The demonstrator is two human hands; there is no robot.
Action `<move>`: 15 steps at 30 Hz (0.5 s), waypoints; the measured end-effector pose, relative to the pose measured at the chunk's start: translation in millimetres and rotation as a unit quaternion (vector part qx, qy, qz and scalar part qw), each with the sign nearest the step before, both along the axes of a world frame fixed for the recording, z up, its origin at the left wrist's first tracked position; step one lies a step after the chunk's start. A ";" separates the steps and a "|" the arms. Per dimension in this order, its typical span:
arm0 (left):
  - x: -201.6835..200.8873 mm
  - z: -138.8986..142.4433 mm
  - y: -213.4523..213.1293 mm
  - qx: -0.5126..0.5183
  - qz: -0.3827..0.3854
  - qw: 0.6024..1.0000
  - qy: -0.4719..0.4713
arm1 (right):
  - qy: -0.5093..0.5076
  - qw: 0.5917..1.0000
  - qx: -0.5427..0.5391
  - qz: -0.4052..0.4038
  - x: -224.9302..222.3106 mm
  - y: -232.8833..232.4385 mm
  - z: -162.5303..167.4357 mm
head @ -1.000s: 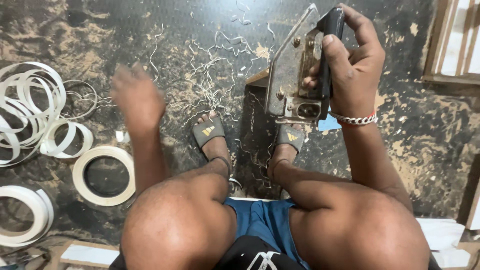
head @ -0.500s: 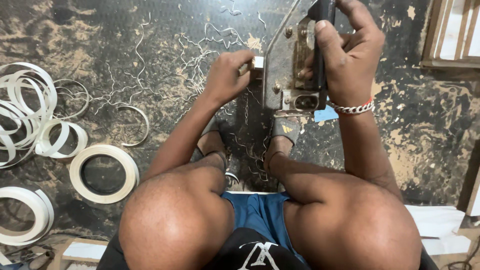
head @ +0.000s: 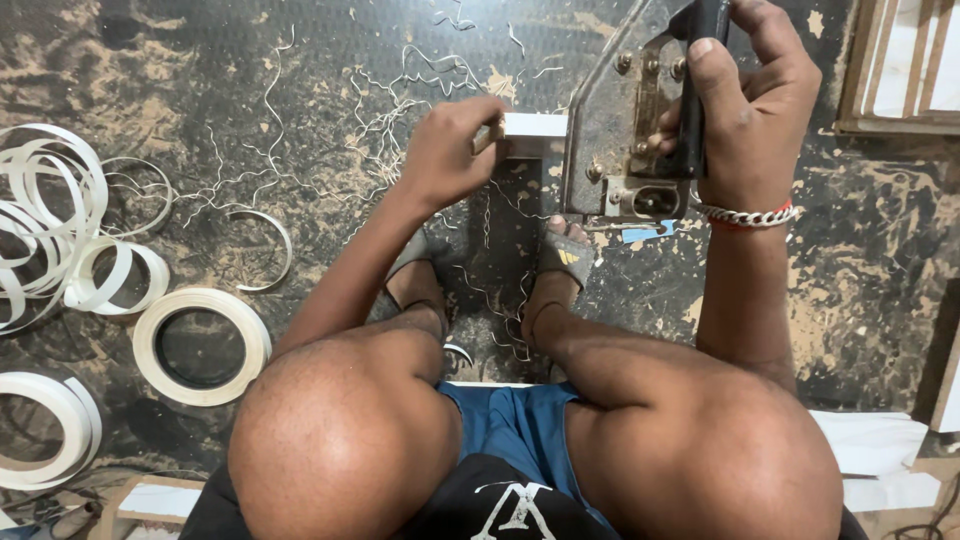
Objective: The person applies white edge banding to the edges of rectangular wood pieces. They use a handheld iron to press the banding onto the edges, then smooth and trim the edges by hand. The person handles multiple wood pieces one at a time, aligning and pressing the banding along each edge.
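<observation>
Since the earlier frame, the left hand [head: 450, 150] has been kept at the machine [head: 620, 140], and the white strip [head: 535, 125] is seen more clearly against its left side.

Nearest to the camera, two bare knees and blue shorts [head: 520, 425] are seen. Beyond them, two sandalled feet [head: 565, 255] are placed just below the machine.

The strip is pinched by the left hand, with the fingers pressed together on its left end; its right end is touching the machine. The black handle [head: 700, 90] on the right of the machine is wrapped tightly by the right hand [head: 750, 110], and a chain bracelet [head: 745, 215] is worn on that wrist.

Well to the left of the machine, white rings [head: 200, 345] of edge band are lying on the dark floor [head: 820, 300]. Thin white shavings [head: 400, 90] are scattered on the floor left of and behind the machine.

As a judgement, the work seems well under way: much shaving waste is already lying about, one strip is now at the machine, and several rings are left. Whether this strip is already trimmed cannot be told.
</observation>
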State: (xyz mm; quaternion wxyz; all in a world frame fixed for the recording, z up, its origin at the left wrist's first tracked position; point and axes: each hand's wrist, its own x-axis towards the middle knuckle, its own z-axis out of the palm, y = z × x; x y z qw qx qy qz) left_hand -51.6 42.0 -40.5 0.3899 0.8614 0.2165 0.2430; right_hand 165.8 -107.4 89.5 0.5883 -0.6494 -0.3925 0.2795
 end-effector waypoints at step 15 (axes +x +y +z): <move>-13.6 90.0 3.2 0.360 -0.066 0.926 0.096 | 0.012 0.999 -0.028 0.020 -7.3 -2.7 0.3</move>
